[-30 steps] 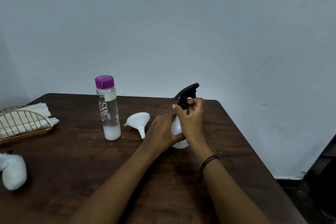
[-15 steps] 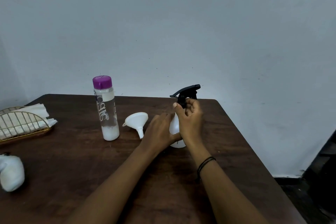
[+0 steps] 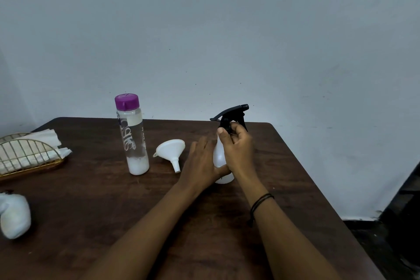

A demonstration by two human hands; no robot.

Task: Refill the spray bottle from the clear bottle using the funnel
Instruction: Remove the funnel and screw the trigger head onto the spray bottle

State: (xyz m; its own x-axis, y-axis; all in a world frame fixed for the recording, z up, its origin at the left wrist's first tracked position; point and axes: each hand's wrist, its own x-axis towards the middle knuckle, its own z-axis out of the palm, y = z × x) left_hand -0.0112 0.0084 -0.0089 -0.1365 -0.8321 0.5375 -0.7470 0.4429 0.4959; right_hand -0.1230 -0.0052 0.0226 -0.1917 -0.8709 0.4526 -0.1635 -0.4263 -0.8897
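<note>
- Dark wooden table [image 3: 95, 207] stands before a pale wall.
- I see the left hand [image 3: 202, 163] wrapped around the lower body of the white spray bottle [image 3: 218, 154], which stands upright.
- My right hand [image 3: 238, 145] pinches the black trigger head [image 3: 229, 116].
- Beside them lies the white funnel [image 3: 171, 150]; further left stands the clear bottle [image 3: 133, 134], purple cap on.

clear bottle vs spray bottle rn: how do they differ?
The clear bottle is a see-through cylinder with a purple cap; the spray bottle is opaque white with a black trigger head. The clear bottle stands free, untouched; the spray bottle is held by the left hand at its body and the right hand at its neck. White contents show low in the clear bottle; the spray bottle's level cannot be seen. Both stand upright, still capped, on the table.
</note>
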